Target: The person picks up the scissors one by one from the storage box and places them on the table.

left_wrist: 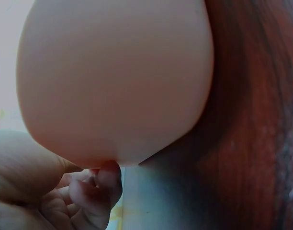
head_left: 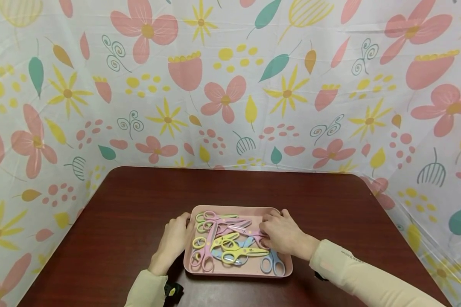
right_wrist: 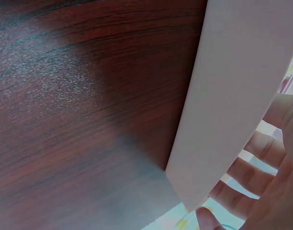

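Observation:
A shallow pink tray on the table holds several pairs of scissors, heaped across one another. Among them are pink-handled scissors, yellow scissors and blue-handled scissors; green handles show at the back left. My left hand grips the tray's left side, and its curled fingertips meet the rim in the left wrist view. My right hand holds the right side, with fingers over the rim. Some of its fingertips are hidden in the head view.
The dark reddish-brown wooden table extends around the tray on all sides. Behind it hangs a white curtain printed with flowers and leaves. Black straps sit at the wrists by the pale sleeves.

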Demonstrator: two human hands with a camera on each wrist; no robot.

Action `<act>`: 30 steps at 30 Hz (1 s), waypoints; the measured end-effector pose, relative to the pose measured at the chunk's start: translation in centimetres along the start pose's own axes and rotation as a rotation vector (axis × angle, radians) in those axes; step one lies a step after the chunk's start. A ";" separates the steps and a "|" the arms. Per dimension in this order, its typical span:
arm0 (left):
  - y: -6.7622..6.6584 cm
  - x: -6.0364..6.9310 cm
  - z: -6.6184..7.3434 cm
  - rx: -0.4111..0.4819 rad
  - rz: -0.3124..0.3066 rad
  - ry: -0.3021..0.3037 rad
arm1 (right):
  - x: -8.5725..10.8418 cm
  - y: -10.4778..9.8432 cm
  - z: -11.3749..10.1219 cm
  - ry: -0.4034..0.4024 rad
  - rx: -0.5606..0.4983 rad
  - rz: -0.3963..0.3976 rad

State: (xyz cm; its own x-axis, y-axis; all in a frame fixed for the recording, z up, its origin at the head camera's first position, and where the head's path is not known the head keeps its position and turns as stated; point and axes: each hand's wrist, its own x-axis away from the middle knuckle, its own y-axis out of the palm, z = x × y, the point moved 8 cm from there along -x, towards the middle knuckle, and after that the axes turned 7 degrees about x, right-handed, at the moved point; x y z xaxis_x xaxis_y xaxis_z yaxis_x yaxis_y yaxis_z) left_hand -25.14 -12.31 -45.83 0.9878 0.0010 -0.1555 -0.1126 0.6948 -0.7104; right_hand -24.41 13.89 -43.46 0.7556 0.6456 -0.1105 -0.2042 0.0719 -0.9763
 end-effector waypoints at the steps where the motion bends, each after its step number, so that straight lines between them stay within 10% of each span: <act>1: 0.0 0.0 0.0 0.001 -0.005 -0.002 | -0.1 0.0 0.0 -0.002 0.002 -0.002; 16: 0.3 0.1 -0.2 0.031 -0.048 -0.039 | -0.4 -0.6 0.0 -0.041 0.071 0.059; 30: 0.3 0.1 -0.2 0.032 -0.055 -0.039 | 0.5 -5.2 1.6 -0.084 0.115 0.205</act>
State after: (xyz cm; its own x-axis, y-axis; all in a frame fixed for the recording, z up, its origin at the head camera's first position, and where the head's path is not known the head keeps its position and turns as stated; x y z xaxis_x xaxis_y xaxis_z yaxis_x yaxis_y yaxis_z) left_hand -25.13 -12.26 -46.21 0.9959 -0.0106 -0.0897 -0.0549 0.7174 -0.6945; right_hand -24.02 15.07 -38.12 0.6380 0.7159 -0.2837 -0.4209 0.0158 -0.9070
